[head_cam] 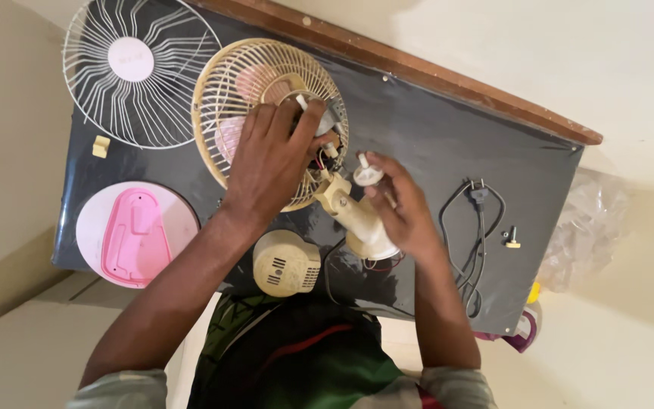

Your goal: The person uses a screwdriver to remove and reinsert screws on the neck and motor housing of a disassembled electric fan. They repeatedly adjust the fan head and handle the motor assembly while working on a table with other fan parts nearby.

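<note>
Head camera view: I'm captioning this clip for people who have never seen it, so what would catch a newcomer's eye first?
First, the two hands at the middle of the dark table: the left hand rests on a cream fan cage with a pink blade inside, while the right hand holds the cream fan neck. Next, the white front grille lying at the far left corner and the pink base on a round plate nearer the person.

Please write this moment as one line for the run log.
left hand: on cream fan guard at motor | right hand: holds small white knob | loose: white grille, motor cover
</note>
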